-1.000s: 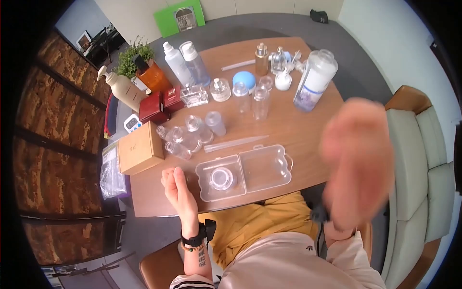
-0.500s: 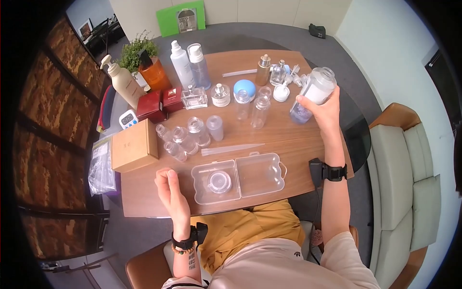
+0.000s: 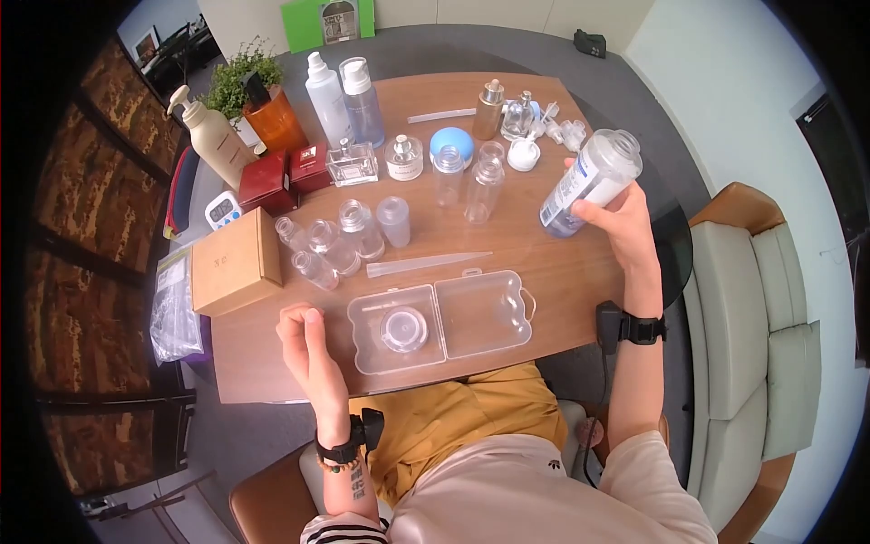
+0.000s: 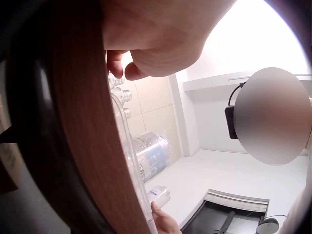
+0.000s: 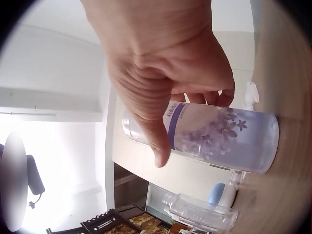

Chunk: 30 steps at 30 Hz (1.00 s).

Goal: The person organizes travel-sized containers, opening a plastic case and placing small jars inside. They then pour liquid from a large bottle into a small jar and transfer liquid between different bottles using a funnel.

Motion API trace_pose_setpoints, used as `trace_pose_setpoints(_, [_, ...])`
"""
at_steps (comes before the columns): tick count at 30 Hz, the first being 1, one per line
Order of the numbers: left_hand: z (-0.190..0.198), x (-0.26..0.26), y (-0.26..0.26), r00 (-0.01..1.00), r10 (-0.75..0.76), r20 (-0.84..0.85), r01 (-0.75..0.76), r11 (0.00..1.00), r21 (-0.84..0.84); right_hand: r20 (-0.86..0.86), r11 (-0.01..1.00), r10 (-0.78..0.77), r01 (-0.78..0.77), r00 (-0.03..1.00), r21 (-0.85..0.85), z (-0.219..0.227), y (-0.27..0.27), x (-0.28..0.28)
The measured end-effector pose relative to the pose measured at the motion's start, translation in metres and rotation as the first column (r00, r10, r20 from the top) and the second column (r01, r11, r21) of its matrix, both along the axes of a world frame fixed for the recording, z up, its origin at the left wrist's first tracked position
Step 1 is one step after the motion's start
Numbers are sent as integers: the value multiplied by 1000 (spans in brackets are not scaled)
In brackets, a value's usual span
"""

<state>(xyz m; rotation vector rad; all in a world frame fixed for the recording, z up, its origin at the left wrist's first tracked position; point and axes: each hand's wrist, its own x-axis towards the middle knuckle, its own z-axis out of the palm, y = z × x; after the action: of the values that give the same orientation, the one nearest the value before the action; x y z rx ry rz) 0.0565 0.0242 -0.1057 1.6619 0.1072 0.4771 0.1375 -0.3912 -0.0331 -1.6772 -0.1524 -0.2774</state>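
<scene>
My right hand (image 3: 623, 227) grips a large clear bottle (image 3: 594, 181) with a purple-flowered label at the table's right side. In the right wrist view the thumb and fingers of that hand (image 5: 165, 73) lie round the bottle (image 5: 219, 134), whose base is at the tabletop. My left hand (image 3: 313, 358) rests at the near left edge with loosely curled fingers and nothing in it. Right of it lies an open clear hinged case (image 3: 485, 313) holding a small round clear container (image 3: 403, 329). In the left wrist view the left hand (image 4: 156, 44) is partly cut off.
A tapered clear strip (image 3: 426, 264) lies behind the case. Several small empty bottles (image 3: 361, 231) stand left of centre, by a cardboard box (image 3: 237, 261). Farther back are a blue round object (image 3: 451, 145), perfume bottles (image 3: 403, 159), red boxes (image 3: 269, 181) and pump bottles (image 3: 217, 140).
My right hand, blurred and raised near the right edge earlier, has come to the large bottle and gripped it. The bottle now tilts more. The left hand stays about where it was.
</scene>
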Motion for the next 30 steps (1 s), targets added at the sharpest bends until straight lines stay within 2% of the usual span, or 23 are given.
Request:
trace_pose_setpoints(3, [-6, 0, 2, 998, -22, 63, 20, 999, 37, 8, 995, -41, 42, 999, -93, -5, 0, -6])
trace_pose_setpoints(5, [3, -1, 0, 989, -119, 90, 115, 992, 45, -14, 976, -115, 110, 993, -189, -6, 3, -7])
trace_pose_setpoints(7, [13, -2, -3, 987, -150, 56, 140, 979, 150, 89, 962, -194, 208, 977, -180, -8, 14, -14])
trace_pose_setpoints(10, [18, -1, -4, 977, -208, 41, 190, 945, 265, 194, 954, -184, 222, 964, -200, 11, 44, -35])
trace_pose_setpoints(11, [21, -3, -5, 974, -225, 7, 211, 927, 311, 186, 959, -168, 204, 968, -198, 20, 56, -46])
trace_pose_setpoints(13, [24, -4, -7, 970, -242, 12, 226, 923, 312, 174, 911, -86, 148, 981, -385, 37, 78, -68])
trace_pose_setpoints(14, [25, -4, -8, 962, -272, 24, 252, 917, 309, 169, 912, -78, 139, 983, -387, 42, 87, -78])
trace_pose_setpoints(16, [24, -5, -9, 959, -281, 30, 260, 920, 294, 43, 880, 58, -31, 997, -474, 49, 103, -94])
trace_pose_setpoints(17, [24, -5, -10, 954, -296, 39, 273, 920, 282, 39, 877, 65, -39, 997, -478, 49, 109, -97])
trace_pose_setpoints(19, [29, -7, -11, 954, -299, 30, 279, 916, 289, 55, 813, 252, -180, 966, -554, 50, 118, -99])
trace_pose_setpoints(21, [36, -10, -13, 942, -334, -26, 327, 898, 293, 79, 783, 286, -185, 955, -594, 55, 129, -102])
trace_pose_setpoints(24, [46, -16, -14, 948, -315, -43, 311, 892, 328, 17, 742, 303, -225, 953, -631, 55, 134, -103])
trace_pose_setpoints(26, [50, -19, -15, 948, -314, -43, 311, 894, 324, 47, 677, 317, -192, 947, -710, 54, 134, -102])
trace_pose_setpoints(30, [55, -24, -19, 946, -318, -71, 322, 878, 354, 74, 619, 309, -141, 948, -772, 54, 133, -102])
